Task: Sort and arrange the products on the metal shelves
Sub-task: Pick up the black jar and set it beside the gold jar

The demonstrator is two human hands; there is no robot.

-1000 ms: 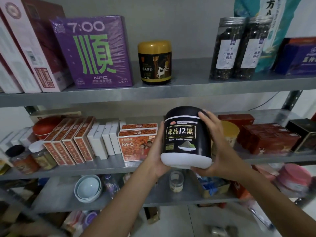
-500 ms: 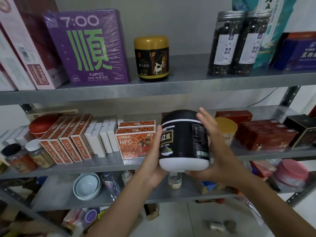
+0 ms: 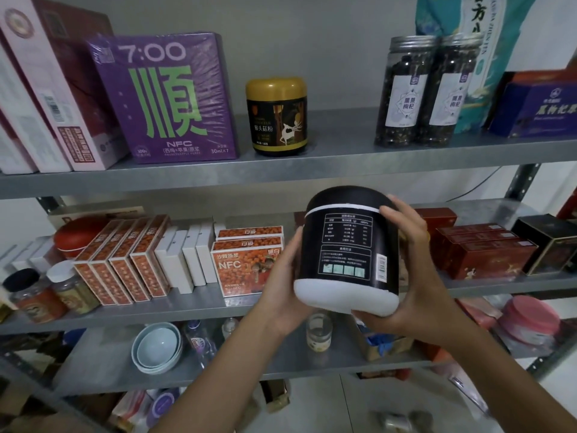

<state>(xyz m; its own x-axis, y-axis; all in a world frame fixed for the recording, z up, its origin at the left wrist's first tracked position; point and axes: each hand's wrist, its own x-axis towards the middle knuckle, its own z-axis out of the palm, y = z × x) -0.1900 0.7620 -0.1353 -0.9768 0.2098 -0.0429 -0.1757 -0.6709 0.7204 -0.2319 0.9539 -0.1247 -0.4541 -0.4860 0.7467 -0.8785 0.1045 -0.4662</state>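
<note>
Held black jar [image 3: 346, 251] with white base aloft in both hands, in front of the middle shelf [image 3: 187, 307], touching no shelf. Tilted slightly, side with printed table toward the camera. Grasped on its left wall by left hand [image 3: 281, 276], fingers hidden behind the jar. Cupped from right and below by right hand [image 3: 409, 276], fingers curled over the upper wall near the lid. Noted orange NFC box [image 3: 243, 270] on the middle shelf left of the jar, dark red boxes [image 3: 487, 257] to its right. Noted purple box [image 3: 165, 98], gold-lidded jar [image 3: 276, 117] and two clear jars [image 3: 406, 95] up on the top shelf [image 3: 343, 151].
</note>
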